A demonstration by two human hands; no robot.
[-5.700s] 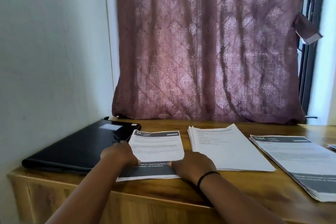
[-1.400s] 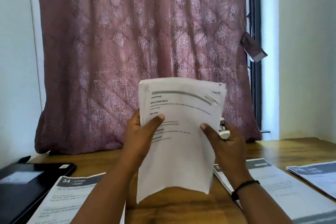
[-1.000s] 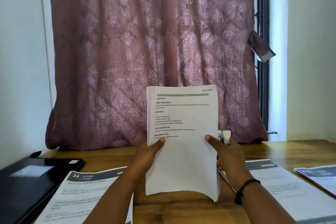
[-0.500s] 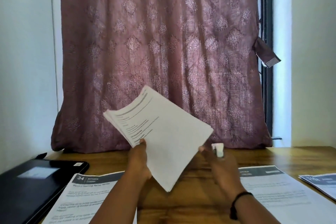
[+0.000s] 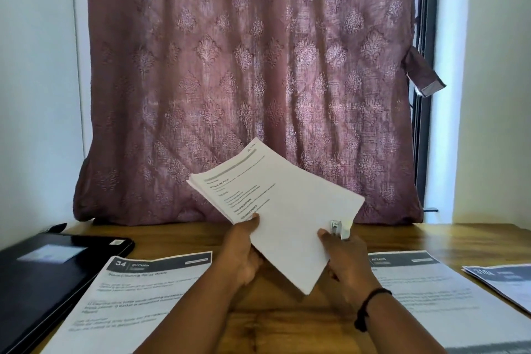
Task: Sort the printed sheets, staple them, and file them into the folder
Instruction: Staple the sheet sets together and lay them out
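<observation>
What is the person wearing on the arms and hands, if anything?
Both forearms are bare, with no sleeves in view. The right hand has a thin black band around its wrist. The left hand and its wrist show no ring, watch or band, and neither hand is gloved.

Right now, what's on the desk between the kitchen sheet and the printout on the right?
Head view: bare wood of the desk between the kitchen sheet and the right printout. Above that gap, both hands hold a paper stack.
</observation>
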